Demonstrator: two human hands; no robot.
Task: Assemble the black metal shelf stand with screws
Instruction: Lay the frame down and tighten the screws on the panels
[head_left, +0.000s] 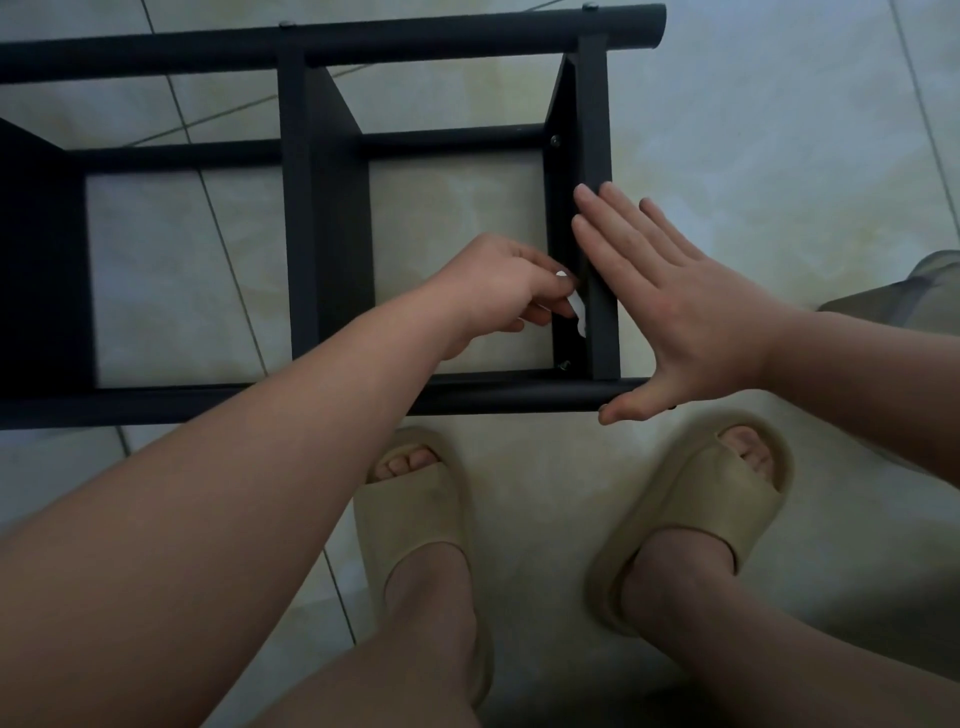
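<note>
The black metal shelf stand lay under both hands. The right hand, fingers straight, pressed its end bracket; just beside it the left hand pinched a small white piece. Should the palm slide, the stand might shift and the piece drop.

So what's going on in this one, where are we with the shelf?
The black shelf frame lies on the tiled floor in front of a person in beige slippers. The right hand lies flat, fingers straight, against the end bracket, thumb at the near tube. The left hand pinches a small white piece at that bracket's inner face; I cannot tell what it is. Screw heads show at both bracket ends.
</note>
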